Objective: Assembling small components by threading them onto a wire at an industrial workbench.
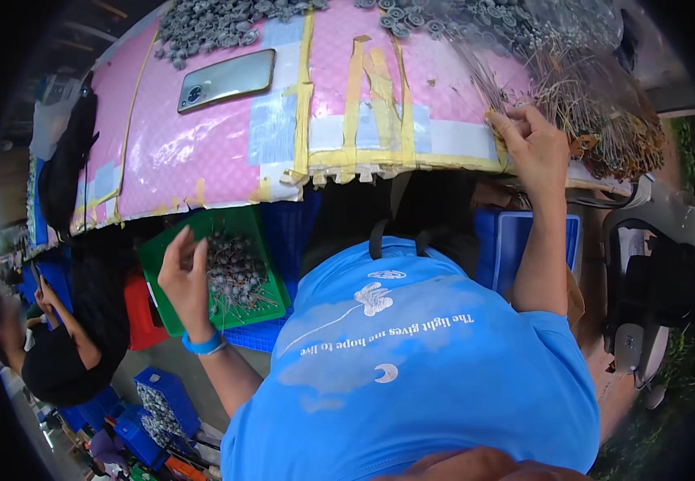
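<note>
My left hand (183, 276) hovers over a green tray (155, 276) below the table edge, fingers bent over a heap of small grey parts with thin wire leads (235, 272); whether it grips one I cannot tell. My right hand (527, 140) reaches up onto the pink padded table (203, 152) and pinches thin metal wires (495, 88) drawn from a bundle of wires (596, 120) at the right. A blue band circles my left wrist. My blue shirt fills the lower middle.
A phone (225, 78) lies on the table at upper left, below a pile of grey round parts (211, 24). Yellow tape strips (379, 88) cross the table. Blue crates (167, 401) stand on the floor. Another person (59, 345) sits at lower left. A dark machine (660, 272) is at right.
</note>
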### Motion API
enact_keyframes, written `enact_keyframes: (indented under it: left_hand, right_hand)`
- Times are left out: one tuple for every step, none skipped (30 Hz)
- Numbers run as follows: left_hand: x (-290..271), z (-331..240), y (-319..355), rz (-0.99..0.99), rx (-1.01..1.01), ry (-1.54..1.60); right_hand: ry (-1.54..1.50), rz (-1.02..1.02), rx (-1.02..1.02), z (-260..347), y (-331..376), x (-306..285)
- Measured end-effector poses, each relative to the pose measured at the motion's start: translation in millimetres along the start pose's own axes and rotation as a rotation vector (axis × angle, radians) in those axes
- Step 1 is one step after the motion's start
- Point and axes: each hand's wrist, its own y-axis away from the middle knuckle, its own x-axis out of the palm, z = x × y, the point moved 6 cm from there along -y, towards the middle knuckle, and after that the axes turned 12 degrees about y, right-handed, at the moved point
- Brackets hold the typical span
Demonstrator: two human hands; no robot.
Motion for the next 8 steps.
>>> enact_keyframes:
  left_hand:
    - [18.3,-34.3,-13.7,-0.033,0.100,0.032]
    - [38.7,-56.9,-25.9,0.005,0.170,0.052]
    - [58.5,-80.8,-39.8,0.050,0.242,0.068]
    - [81.0,-104.8,-54.0,0.121,0.364,0.121]
    - [103.0,-127.0,-68.1,0.194,0.484,0.173]
    - [123.4,-142.4,-83.6,0.257,0.498,0.190]
    - [142.7,-156.9,-98.8,0.320,0.513,0.206]
    - [141.6,-161.4,-102.5,0.317,0.523,0.197]
  right_hand:
    - [0.119,-0.001,-0.036,0.7,-2.6,4.1]
    - [0.113,-0.007,-0.040,0.3,-4.7,9.7]
    - [0.071,-0.053,-0.001,-3.5,-5.9,11.4]
    - [0.030,-0.099,0.036,-6.4,-7.1,12.4]
    - [-0.073,-0.103,0.079,-9.2,-10.3,12.9]
    - [-0.084,-0.106,0.079,-9.7,-13.5,14.0]
    - [-0.220,-0.149,0.120,-14.1,-16.7,12.4]
    - [-0.357,-0.193,0.162,-21.0,-18.9,9.6]
